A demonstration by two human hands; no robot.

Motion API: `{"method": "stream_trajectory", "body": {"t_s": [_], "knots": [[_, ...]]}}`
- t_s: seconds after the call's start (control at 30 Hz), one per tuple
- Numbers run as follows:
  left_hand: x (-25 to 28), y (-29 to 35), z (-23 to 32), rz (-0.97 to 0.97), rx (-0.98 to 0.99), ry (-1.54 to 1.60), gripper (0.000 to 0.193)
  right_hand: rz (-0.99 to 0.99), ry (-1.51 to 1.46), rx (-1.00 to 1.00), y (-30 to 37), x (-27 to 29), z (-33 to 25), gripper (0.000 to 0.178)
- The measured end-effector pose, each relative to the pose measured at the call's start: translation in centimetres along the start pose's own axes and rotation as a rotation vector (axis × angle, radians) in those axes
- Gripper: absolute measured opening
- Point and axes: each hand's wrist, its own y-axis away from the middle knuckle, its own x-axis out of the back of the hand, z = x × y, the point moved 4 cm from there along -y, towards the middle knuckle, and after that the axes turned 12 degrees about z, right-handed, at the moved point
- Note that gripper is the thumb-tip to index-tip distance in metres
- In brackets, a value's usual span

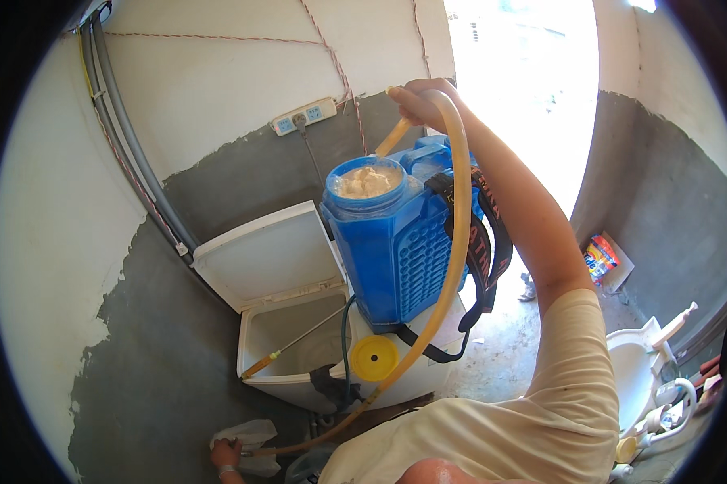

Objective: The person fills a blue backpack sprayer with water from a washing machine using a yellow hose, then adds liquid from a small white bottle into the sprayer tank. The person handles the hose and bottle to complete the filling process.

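Observation:
My right hand (424, 103) is raised with its fingers closed round a yellowish flexible hose (461, 202). The hose's free end slants down to the rim of a blue backpack sprayer tank (367, 262). Pale, frothy liquid (367, 183) shows inside the tank's round, uncapped mouth. From my hand the hose loops down past the tank to the lower left. There my left hand (226, 456) is closed at a crumpled white plastic sheet (250, 436), close to the hose's other end; what its fingers grip is hidden. Black straps (484, 250) hang from the tank's side.
The tank stands on a white tub-type washing machine (412, 377), whose lid (259, 254) is raised. A spray lance (299, 343) lies across its tub, beside a round yellow cap (374, 358). A power strip (303, 117) hangs on the wall. A white basin (631, 371) stands right.

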Motion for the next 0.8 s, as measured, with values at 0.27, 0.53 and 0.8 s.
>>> {"method": "stream_trajectory", "body": {"t_s": [0.27, 0.53, 0.8], "knots": [[1.1, 0.3, 0.9, -0.043, 0.028, -0.043, 0.037, -0.004, 0.039, -0.018, 0.0, 0.4, -0.2, 0.045], [1.0, 0.1, 0.8, -0.077, 0.068, 0.036, 0.040, -0.009, 0.050, 0.025, 0.3, 1.5, -0.3, 0.046], [-0.2, 0.3, -0.1, 0.064, -0.045, 0.049, 0.035, -0.002, 0.086, 0.042, 0.5, 1.7, -0.8, 0.047]]}}
